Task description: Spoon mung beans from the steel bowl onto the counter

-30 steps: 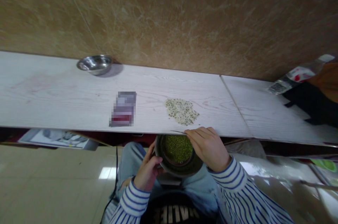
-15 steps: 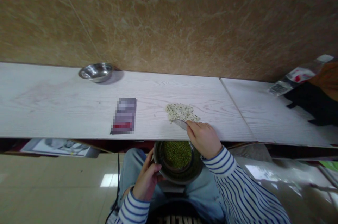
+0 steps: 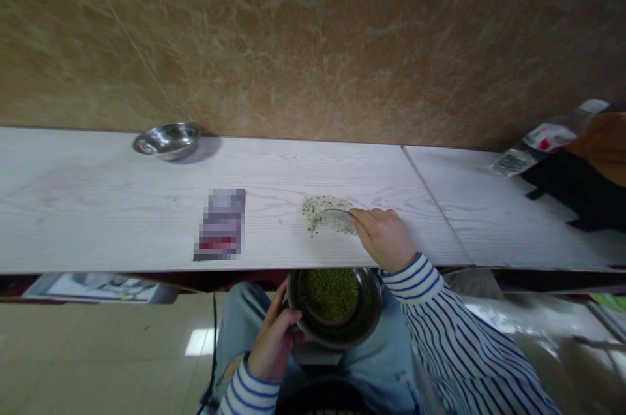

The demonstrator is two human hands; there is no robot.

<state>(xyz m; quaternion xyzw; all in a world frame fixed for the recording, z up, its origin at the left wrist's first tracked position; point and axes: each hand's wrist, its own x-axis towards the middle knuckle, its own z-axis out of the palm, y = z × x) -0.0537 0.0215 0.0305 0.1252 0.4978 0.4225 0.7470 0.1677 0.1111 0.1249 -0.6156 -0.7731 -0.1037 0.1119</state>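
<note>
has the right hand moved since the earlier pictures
Yes, forward: the right hand was over the table's front edge and is now farther in, toward the wall.

A clear bottle (image 3: 546, 139) sits beside a black item (image 3: 580, 190), perhaps a bag, near the wall (image 3: 293, 43)

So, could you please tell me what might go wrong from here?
The left hand holds the bowl by one side; should that grip slip, the bowl could tip and spill its green beans. The metal tool in the right hand is at the loose pile on the table, so a quick stroke might scatter some of it over the front.
</note>
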